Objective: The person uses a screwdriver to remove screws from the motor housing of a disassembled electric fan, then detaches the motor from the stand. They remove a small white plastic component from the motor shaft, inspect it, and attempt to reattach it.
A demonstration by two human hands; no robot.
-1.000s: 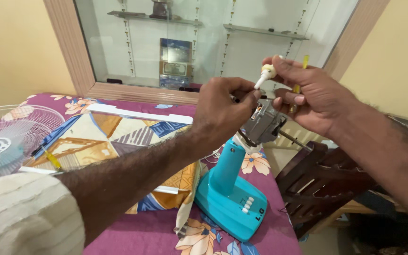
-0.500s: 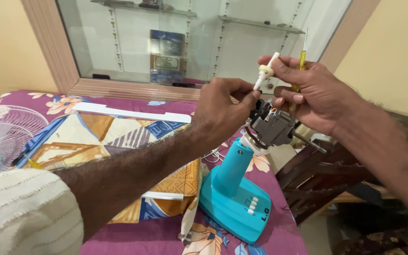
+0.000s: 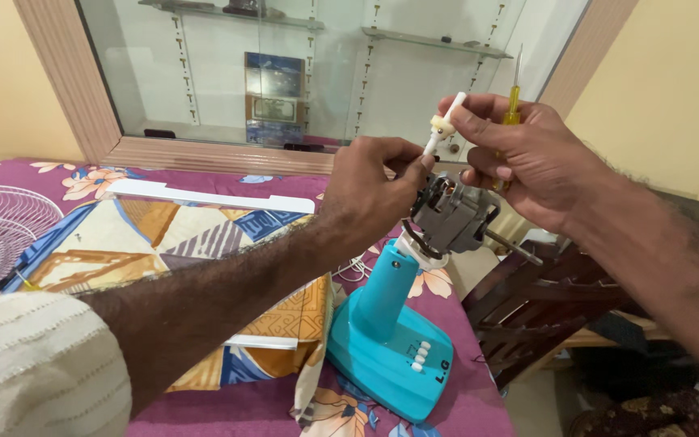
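While the left hand [image 3: 378, 182] pinches the top of the fan motor [image 3: 451, 217], the right hand [image 3: 519, 158] grips a white knob [image 3: 441, 128] and a yellow screwdriver [image 3: 512, 113] above the blue fan stand [image 3: 390, 340].

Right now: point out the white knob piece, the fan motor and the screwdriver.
white knob piece [image 3: 440, 127], head view, on its cream collar between the fingers.
fan motor [image 3: 452, 217], head view, on the bare grey motor body.
screwdriver [image 3: 513, 105], head view, on the yellow handle above the right hand.
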